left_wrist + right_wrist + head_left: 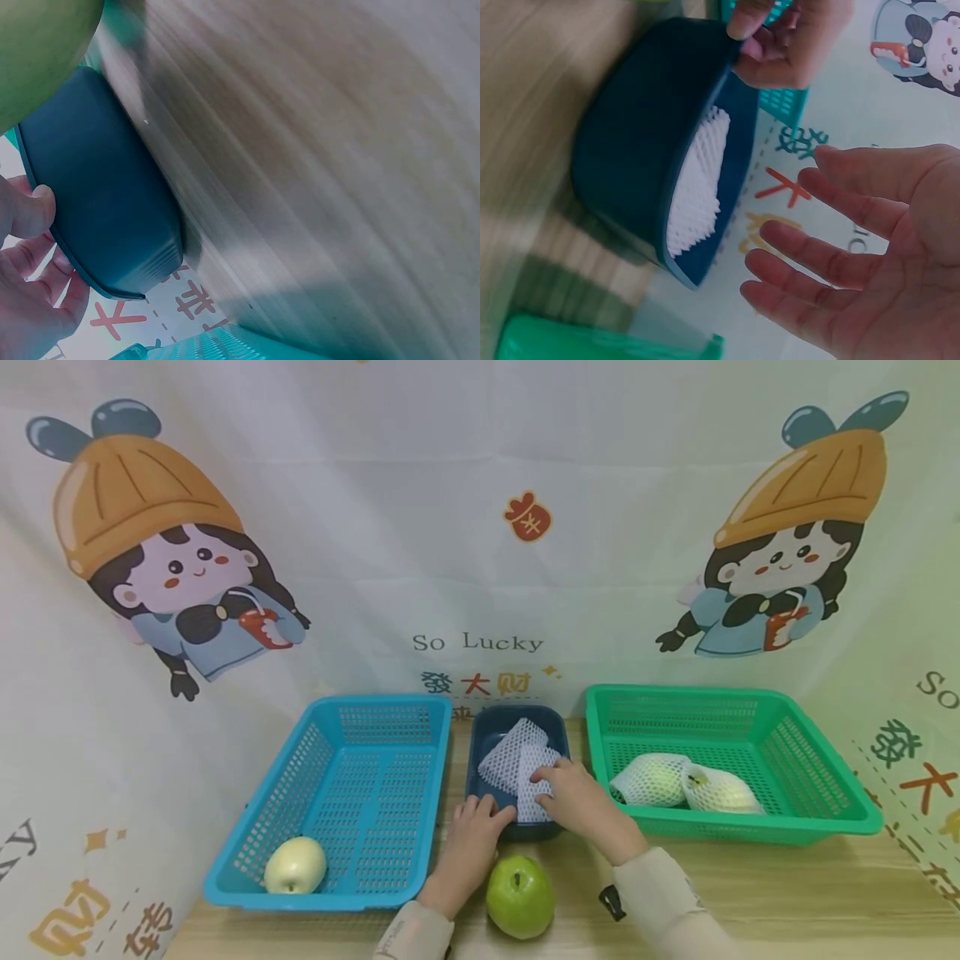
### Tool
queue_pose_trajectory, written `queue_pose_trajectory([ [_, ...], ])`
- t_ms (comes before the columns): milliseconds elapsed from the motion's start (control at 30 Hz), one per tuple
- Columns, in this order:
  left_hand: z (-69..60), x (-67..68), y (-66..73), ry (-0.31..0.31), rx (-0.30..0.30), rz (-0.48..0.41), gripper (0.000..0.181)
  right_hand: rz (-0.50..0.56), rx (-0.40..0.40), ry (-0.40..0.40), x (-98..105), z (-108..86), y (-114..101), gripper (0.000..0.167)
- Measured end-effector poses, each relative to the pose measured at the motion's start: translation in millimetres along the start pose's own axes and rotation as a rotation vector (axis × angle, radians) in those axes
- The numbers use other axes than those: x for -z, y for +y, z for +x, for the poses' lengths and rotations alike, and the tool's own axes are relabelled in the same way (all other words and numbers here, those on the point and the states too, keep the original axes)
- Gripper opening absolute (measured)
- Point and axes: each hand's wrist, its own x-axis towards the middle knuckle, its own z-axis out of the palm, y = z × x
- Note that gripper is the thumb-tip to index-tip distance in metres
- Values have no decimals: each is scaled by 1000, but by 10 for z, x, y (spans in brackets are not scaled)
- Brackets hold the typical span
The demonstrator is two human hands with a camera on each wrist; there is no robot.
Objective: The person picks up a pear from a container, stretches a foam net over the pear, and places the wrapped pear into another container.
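A small dark blue bin (528, 835) stands on the table, holding white foam fruit nets (513, 756). My left hand (472, 839) grips its near left rim; in the right wrist view the thumb lies outside the rim and the fingers (769, 45) curl over it. Over the bin's right side hovers my right hand (581, 797); in the right wrist view its fingers (817, 251) are spread and loosely bent, apart from the nets, with nothing held. A round green fruit (520, 897) with a dark stem sits on the table just in front of the bin, between the forearms.
To the left is a blue slotted basket (386, 893) with one pale yellow fruit (296, 865) in its near left corner. On the right a green basket (825, 827) holds two net-wrapped fruits (651, 779). A printed cloth (480, 568) hangs behind.
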Motion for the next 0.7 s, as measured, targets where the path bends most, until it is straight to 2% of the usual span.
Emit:
queue_pose_trajectory([
  [300, 7, -2, 1, -3, 13, -6, 37, 45, -22, -35, -219, 126, -6, 22],
  [700, 6, 17, 10, -24, 35, -13, 35, 27, -165, -96, -459, 232, -23, 37],
])
